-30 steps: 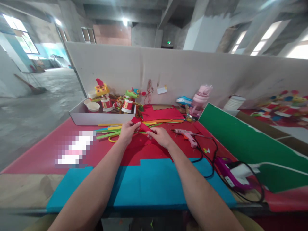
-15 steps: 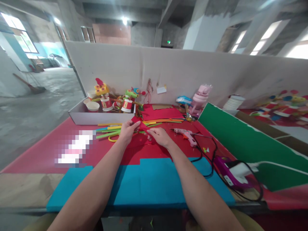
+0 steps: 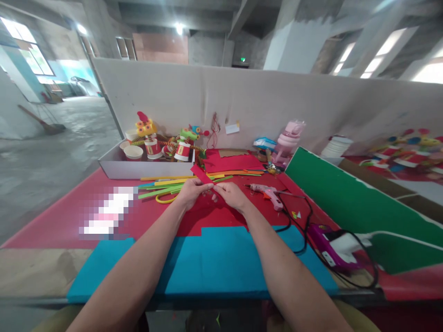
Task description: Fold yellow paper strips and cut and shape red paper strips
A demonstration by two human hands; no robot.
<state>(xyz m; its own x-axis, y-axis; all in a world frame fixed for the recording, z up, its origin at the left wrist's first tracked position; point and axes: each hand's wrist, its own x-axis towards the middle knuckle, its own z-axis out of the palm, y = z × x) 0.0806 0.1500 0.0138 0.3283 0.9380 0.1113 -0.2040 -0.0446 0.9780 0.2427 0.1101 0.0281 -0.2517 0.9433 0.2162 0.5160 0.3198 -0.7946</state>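
A red paper strip (image 3: pixel 200 174) is pinched between both hands above the red-covered table, its free end pointing up and to the left. My left hand (image 3: pixel 192 192) grips it between thumb and finger near the middle of the view. Right beside it, my right hand (image 3: pixel 230 193) pinches the strip's near end, the thumbs almost touching. Behind and left of my left hand lie several yellow and green paper strips (image 3: pixel 166 188), with the yellow loop of a handle (image 3: pixel 163 199) under them. To the right of my right hand rests a pink glue gun (image 3: pixel 268 192).
Blue sheets (image 3: pixel 221 263) cover the table's front edge. A white box (image 3: pixel 148 169) with paper cups and cup figures stands back left. On the right are a green board (image 3: pixel 356 207), a purple power strip (image 3: pixel 332 251) and black cable. A pink bottle (image 3: pixel 290 140) stands behind.
My left hand has slid down along the red strip toward my right hand, so more of the strip's upper end shows. My right hand has hardly moved.
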